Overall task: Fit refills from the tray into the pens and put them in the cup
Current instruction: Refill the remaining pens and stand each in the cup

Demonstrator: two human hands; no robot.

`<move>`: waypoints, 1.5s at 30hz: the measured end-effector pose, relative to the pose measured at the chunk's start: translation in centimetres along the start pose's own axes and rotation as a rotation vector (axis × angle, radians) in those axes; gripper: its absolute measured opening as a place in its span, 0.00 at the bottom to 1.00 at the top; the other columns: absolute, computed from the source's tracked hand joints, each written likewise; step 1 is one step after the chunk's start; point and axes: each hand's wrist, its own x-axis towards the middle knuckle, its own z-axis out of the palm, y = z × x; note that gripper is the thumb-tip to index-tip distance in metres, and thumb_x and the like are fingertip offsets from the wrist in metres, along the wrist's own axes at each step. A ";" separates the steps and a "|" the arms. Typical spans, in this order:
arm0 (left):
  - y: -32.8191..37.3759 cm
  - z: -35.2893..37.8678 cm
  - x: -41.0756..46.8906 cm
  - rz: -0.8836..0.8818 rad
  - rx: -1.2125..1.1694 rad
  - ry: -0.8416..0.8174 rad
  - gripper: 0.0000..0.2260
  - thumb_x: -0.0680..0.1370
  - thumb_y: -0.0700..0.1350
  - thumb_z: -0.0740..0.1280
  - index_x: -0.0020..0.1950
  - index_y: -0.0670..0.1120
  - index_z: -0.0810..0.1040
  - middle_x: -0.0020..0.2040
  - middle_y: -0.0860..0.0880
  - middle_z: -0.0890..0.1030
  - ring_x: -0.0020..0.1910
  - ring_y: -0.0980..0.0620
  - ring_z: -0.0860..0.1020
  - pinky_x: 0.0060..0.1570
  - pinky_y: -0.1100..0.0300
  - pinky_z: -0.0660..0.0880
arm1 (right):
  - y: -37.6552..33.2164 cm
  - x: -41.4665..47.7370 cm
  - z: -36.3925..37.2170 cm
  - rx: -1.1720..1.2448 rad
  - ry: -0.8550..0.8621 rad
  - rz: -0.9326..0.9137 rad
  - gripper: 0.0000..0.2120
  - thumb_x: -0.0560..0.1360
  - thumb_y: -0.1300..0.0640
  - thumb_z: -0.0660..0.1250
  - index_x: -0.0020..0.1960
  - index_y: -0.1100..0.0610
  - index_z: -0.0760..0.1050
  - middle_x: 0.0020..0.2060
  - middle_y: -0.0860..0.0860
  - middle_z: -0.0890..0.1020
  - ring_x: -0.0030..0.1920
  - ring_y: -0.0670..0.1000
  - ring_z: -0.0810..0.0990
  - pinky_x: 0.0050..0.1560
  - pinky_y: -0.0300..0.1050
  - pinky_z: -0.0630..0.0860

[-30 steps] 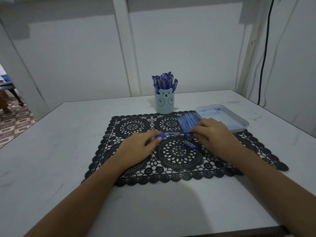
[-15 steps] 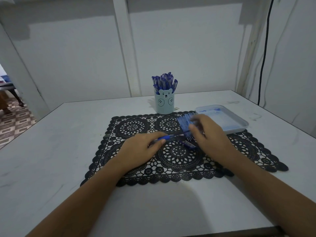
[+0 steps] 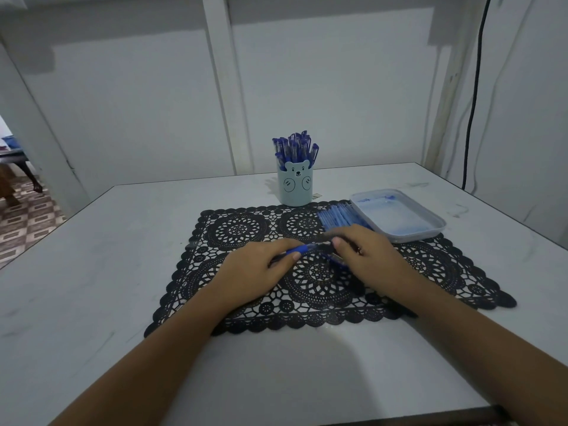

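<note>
"Pen (image 3: 302, 249) where?"
"Just over the mat (image 3: 233, 229), level between both hands. I see the left hand (image 3: 255, 275) pinching the blue grip end and the right hand (image 3: 368, 259) pinching the other end."
"Change?"
"Right hand has slid in from the refills (image 3: 338, 218) toward the left. I judge a refill's seating. Blue grip shows, barrel blurred. Cup (image 3: 295, 189) is already packed."
</note>
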 end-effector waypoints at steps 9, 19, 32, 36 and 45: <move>-0.1 -0.1 -0.1 -0.017 -0.017 0.011 0.12 0.78 0.56 0.57 0.60 0.63 0.73 0.40 0.57 0.81 0.36 0.60 0.76 0.38 0.65 0.71 | 0.1 -0.1 0.2 -0.201 -0.089 -0.176 0.05 0.75 0.56 0.65 0.49 0.53 0.78 0.44 0.45 0.79 0.45 0.45 0.75 0.50 0.40 0.72; -0.3 0.2 0.1 0.007 -0.015 0.006 0.12 0.78 0.56 0.57 0.59 0.62 0.73 0.39 0.56 0.80 0.32 0.62 0.73 0.34 0.63 0.70 | -0.7 -0.1 -0.3 0.160 0.094 -0.003 0.04 0.73 0.58 0.68 0.47 0.52 0.80 0.37 0.38 0.79 0.38 0.31 0.75 0.40 0.22 0.67; 0.3 0.6 0.0 0.097 -0.019 -0.011 0.13 0.78 0.58 0.57 0.61 0.62 0.73 0.34 0.61 0.76 0.32 0.66 0.72 0.33 0.66 0.66 | -0.9 -0.5 0.1 0.113 -0.121 -0.026 0.09 0.78 0.49 0.57 0.44 0.51 0.72 0.33 0.50 0.76 0.32 0.45 0.72 0.37 0.40 0.69; 0.3 0.6 -0.1 0.110 -0.011 -0.010 0.14 0.77 0.59 0.56 0.60 0.62 0.73 0.34 0.61 0.76 0.32 0.67 0.72 0.33 0.65 0.66 | -0.8 -0.5 0.2 0.069 -0.136 -0.088 0.07 0.78 0.53 0.59 0.41 0.49 0.69 0.32 0.48 0.76 0.30 0.42 0.71 0.34 0.36 0.66; 0.1 0.7 -0.1 0.133 -0.008 -0.029 0.17 0.76 0.62 0.53 0.61 0.63 0.72 0.39 0.59 0.80 0.34 0.62 0.73 0.36 0.64 0.69 | -0.6 -0.6 0.2 -0.015 -0.123 -0.089 0.14 0.79 0.48 0.54 0.35 0.47 0.66 0.26 0.45 0.71 0.29 0.43 0.70 0.45 0.42 0.62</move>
